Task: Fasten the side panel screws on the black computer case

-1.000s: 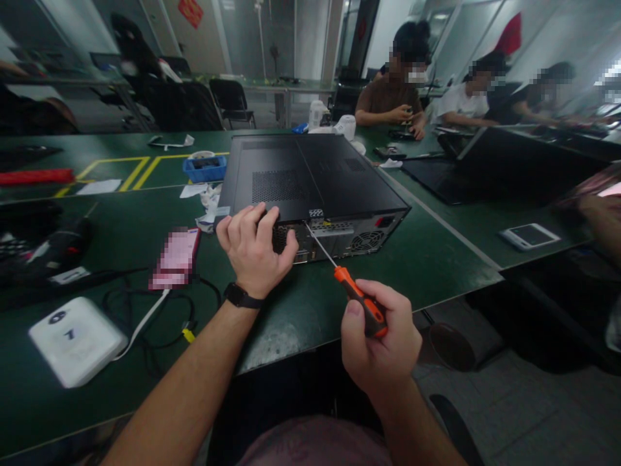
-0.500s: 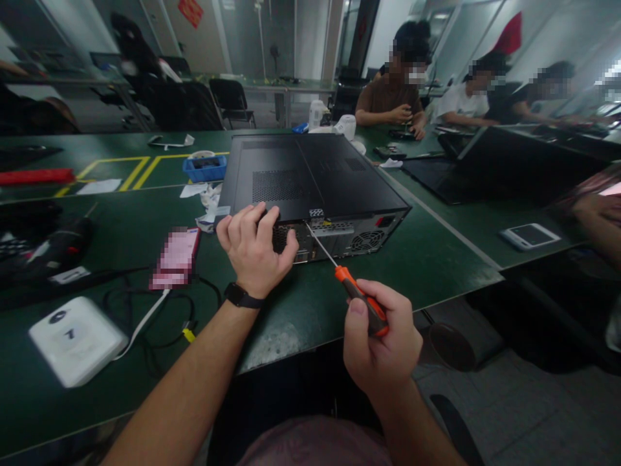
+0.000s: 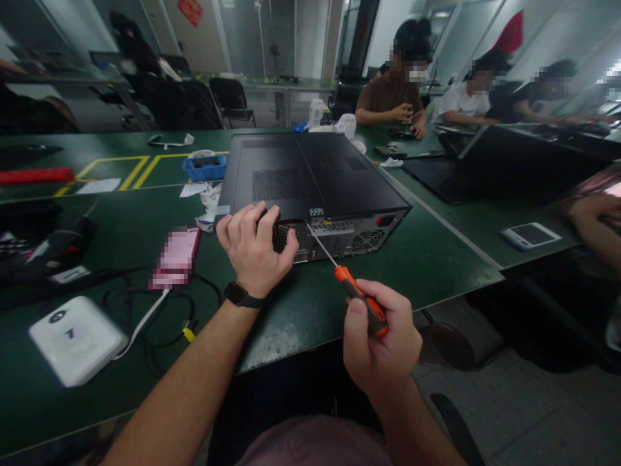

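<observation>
A black desktop computer case [image 3: 286, 168] lies flat on the green table, its rear panel with fan grille [image 3: 367, 241] facing me. My left hand [image 3: 257, 249] rests on the case's near left edge, fingers spread over the top and thumb apart in front of the rear panel. In my right hand [image 3: 381, 343] is an orange and dark grey screwdriver [image 3: 345, 278], its handle wrapped by thumb and fingers. The shaft points up and left, its tip at the top edge of the rear panel, beside a patterned sticker [image 3: 316, 212]. Whether the tip sits in a screw I cannot tell.
Left of me lie a white power bank [image 3: 77, 343], a cabled phone [image 3: 177, 255] and a dark power tool [image 3: 72, 236]. A blue tray [image 3: 206, 168] stands beside the case. To the right are a laptop [image 3: 514, 171], another phone [image 3: 530, 235] and a person's arm [image 3: 594, 220].
Both hands, the screwdriver and the computer case keep practically the same position. At the right edge, another person's arm has shifted slightly left.
</observation>
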A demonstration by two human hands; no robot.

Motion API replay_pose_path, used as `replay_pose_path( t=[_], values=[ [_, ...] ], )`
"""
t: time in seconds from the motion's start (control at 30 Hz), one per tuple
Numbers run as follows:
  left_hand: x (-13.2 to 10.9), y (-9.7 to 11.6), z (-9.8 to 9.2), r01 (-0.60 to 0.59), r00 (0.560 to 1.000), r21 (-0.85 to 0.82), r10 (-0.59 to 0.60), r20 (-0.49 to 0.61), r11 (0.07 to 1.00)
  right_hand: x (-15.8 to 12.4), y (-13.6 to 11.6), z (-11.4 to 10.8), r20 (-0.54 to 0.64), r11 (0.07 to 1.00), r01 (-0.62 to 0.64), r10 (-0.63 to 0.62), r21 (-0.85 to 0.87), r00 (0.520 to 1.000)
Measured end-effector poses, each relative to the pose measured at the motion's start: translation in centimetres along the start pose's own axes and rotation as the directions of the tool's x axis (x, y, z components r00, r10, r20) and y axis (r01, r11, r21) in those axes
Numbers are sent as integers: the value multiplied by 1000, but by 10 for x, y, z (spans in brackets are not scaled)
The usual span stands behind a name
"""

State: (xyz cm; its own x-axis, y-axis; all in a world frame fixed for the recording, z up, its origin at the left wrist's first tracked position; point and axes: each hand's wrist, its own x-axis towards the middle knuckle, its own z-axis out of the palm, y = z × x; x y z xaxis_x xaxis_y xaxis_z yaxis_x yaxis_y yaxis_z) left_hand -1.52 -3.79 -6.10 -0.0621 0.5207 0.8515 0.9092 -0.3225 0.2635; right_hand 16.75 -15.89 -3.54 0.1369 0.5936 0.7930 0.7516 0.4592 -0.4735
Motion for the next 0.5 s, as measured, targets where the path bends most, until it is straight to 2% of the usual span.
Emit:
replay_pose_path(
  t=[0.5],
  values=[
    [0, 1, 0, -49, 997, 42, 51, -53, 998, 1, 1, 0, 0, 999, 11, -11, 35, 1000]
  ],
)
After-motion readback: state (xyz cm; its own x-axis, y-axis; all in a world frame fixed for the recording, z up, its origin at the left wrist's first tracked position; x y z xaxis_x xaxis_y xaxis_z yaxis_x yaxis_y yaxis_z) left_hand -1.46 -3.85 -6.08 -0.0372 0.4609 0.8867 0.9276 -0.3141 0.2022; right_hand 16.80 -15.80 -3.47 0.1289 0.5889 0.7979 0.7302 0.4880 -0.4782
